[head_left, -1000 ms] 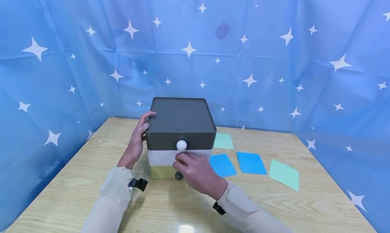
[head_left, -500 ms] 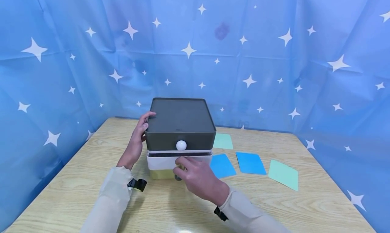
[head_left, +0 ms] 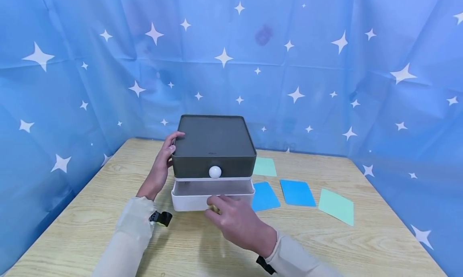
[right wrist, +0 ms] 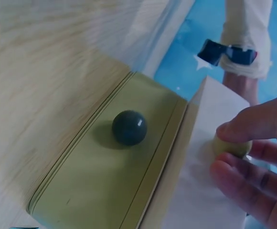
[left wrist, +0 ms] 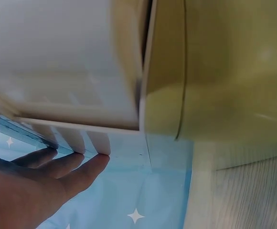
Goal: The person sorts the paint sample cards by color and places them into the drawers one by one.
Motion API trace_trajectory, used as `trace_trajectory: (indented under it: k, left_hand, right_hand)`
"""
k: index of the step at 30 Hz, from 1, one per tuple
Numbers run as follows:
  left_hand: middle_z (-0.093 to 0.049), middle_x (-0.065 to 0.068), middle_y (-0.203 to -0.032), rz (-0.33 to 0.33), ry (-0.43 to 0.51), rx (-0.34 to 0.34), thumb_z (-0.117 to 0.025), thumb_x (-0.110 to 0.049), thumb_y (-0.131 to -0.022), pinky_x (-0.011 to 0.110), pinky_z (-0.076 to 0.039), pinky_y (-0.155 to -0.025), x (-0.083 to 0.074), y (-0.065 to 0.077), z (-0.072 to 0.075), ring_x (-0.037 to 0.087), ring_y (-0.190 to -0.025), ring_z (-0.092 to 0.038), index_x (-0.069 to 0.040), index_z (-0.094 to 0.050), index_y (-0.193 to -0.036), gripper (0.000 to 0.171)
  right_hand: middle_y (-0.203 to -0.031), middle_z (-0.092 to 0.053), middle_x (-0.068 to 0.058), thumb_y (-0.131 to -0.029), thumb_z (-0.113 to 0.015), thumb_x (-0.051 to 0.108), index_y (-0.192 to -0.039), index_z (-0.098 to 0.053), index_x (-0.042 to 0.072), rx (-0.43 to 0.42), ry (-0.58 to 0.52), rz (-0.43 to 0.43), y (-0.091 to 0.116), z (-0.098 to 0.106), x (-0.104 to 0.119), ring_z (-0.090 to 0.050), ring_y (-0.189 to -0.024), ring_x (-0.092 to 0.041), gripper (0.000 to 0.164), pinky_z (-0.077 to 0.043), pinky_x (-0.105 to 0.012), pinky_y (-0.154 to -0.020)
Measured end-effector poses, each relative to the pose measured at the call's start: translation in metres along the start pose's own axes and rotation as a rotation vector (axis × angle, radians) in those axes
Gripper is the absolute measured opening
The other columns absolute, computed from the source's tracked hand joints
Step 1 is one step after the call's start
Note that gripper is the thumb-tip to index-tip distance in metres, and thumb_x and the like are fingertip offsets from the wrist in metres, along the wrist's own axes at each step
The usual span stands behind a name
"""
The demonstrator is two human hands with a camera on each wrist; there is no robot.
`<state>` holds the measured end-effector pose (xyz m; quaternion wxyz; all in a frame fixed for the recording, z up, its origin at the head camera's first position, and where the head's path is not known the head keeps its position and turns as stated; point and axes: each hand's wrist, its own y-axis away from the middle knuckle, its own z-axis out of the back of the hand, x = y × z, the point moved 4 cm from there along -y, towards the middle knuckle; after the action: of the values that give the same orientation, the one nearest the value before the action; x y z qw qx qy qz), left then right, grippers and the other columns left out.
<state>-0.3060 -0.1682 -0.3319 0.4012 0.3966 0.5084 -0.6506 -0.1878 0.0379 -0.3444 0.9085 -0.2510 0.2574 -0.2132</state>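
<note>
The right hand (head_left: 238,220) is pinching a yellowish knob (right wrist: 228,147) between thumb and fingers. The left hand (head_left: 162,160) is lying against the left side of a three-tier drawer unit (head_left: 217,135), fingers extended, one fingertip reaching over the top rim.

The knob is belonging to the white middle drawer (head_left: 189,203), which is standing partway out toward the person, its long front running left to right. A small mark (head_left: 212,153) is showing at the top's front edge, too tiny to read. Above the white drawer, the dark grey tier (head_left: 191,167) is bearing a white knob (head_left: 215,172); below, the yellow-green drawer (right wrist: 100,162) is bearing a dark knob (right wrist: 129,128).

Two blue cards (head_left: 298,193) and two pale green cards (head_left: 336,206) are lying to the right on the wood-grain tabletop (head_left: 376,245). A blue curtain (head_left: 231,35) printed with white stars is hanging around it.
</note>
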Motion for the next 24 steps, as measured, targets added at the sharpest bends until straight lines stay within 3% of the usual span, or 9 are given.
trace_trajectory:
  k: [10,17,24]
  left_hand:
    - [-0.02,0.0,-0.167,-0.002,-0.004,0.008,-0.022,-0.045,-0.104,0.067,-0.02,-0.114,0.001,0.0,0.001,0.035,-0.149,-0.022,-0.031,-0.032,-0.152,0.051]
    - [-0.023,0.003,-0.165,-0.002,-0.002,0.012,-0.022,-0.045,-0.105,0.065,-0.022,-0.113,0.0,0.002,0.001,0.037,-0.148,-0.025,-0.03,-0.032,-0.153,0.051]
    - [-0.022,0.004,-0.165,-0.006,0.002,0.017,-0.021,-0.042,-0.105,0.065,-0.021,-0.113,-0.001,0.002,0.001,0.038,-0.148,-0.024,-0.029,-0.032,-0.153,0.051]
  right_hand:
    - [-0.097,-0.061,0.004,-0.089,-0.059,0.002,-0.085,-0.068,0.02,-0.075,0.067,0.06,0.005,0.008,0.011,-0.062,-0.078,-0.008,0.02,-0.05,-0.024,-0.067]
    - [-0.097,-0.061,0.005,-0.08,-0.075,0.004,-0.087,-0.07,0.021,-0.046,0.016,0.048,0.007,0.013,0.018,-0.063,-0.078,-0.007,0.019,-0.052,-0.023,-0.07]
    - [-0.097,-0.061,0.005,-0.083,-0.069,0.003,-0.088,-0.069,0.02,-0.036,-0.013,0.052,0.008,0.017,0.022,-0.064,-0.078,-0.007,0.018,-0.052,-0.022,-0.069]
